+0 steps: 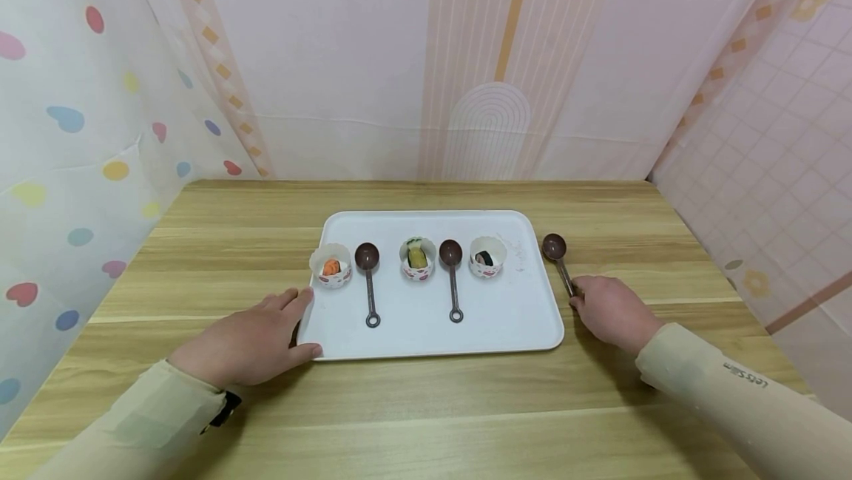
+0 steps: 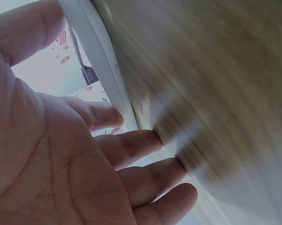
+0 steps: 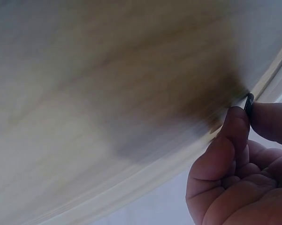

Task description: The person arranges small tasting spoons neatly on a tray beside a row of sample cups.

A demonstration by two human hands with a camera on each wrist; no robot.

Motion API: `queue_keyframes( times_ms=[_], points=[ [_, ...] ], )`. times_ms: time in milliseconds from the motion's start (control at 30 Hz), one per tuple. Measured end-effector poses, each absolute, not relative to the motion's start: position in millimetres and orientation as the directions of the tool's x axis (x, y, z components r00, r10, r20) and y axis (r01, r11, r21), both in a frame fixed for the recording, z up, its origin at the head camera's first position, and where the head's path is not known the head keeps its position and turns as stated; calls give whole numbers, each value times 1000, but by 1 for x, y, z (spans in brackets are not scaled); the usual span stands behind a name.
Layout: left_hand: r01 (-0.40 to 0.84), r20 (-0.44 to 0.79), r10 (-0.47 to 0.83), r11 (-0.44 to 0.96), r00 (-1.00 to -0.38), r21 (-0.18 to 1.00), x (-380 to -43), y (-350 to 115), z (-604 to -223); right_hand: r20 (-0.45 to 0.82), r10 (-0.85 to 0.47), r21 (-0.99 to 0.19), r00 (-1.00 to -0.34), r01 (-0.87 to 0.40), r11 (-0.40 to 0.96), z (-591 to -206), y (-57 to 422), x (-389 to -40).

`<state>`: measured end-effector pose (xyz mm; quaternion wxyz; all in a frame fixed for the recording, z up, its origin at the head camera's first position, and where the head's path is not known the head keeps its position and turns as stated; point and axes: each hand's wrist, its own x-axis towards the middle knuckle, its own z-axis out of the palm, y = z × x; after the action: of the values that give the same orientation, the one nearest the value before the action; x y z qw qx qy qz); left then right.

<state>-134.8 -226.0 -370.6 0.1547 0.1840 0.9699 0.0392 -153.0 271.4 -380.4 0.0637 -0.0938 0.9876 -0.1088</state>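
My left hand [image 1: 249,339] lies at the left end of the white tray [image 1: 413,339], its thumb and index finger at the rim. In the left wrist view the fingers [image 2: 136,145] are extended along the tray's edge. Right of the tray, my right hand [image 1: 615,310] pinches the handle of a brown measuring spoon [image 1: 554,246] between thumb and fingers, the bowl pointing away from me. In the right wrist view only a dark bit of the handle [image 3: 249,103] shows at the fingertips. Two similar measuring spoons [image 1: 367,256] [image 1: 450,253] lie on the tray.
Three patterned paper cups stand on the tray: the left cup [image 1: 335,280] with an orange piece, the middle cup [image 1: 417,273] with a yellow-green piece, the right cup [image 1: 486,269] with a dark-and-pink piece. Printed curtains [image 1: 333,58] surround the wooden table [image 1: 413,421].
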Motion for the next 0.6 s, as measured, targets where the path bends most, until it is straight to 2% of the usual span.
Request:
queue_keyframes(
  times_ms=[600],
  points=[
    [348,-275,380,924,-883,157,-133,-226,-368,-136,-156,-283,-978,-113,952,-380,271,-154]
  ],
)
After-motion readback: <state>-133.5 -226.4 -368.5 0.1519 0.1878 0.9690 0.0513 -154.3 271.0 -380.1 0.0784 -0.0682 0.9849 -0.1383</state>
